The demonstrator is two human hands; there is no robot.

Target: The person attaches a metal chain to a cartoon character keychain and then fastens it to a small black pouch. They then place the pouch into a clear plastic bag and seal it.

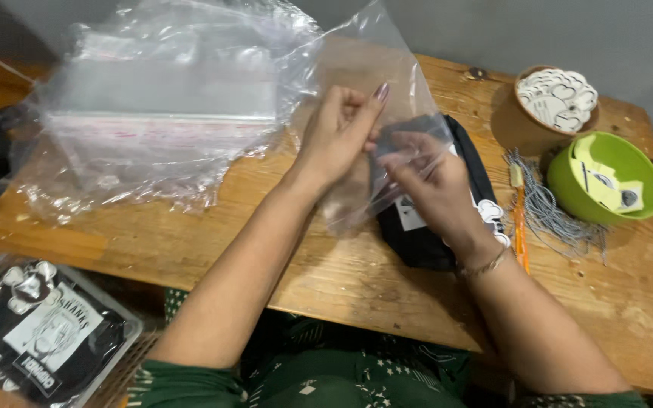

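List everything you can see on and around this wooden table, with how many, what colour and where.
Clear plastic bag: one, transparent, held up at table centre.
Black folded garment with white print: one, on the table under the hands.
Stack of clear plastic bags: one pile, transparent, table's left.
Green round bowl: one, right edge, holding paper tags.
Brown bowl of white tags: one, far right.
Grey strings: one bundle, beside the green bowl.
Orange pen-like tool: one, beside the strings.
Wooden table: one, light brown.
Bagged black garment in a basket: one, lower left.
Left hand: pinching the bag.
Right hand: fingers on the bag.
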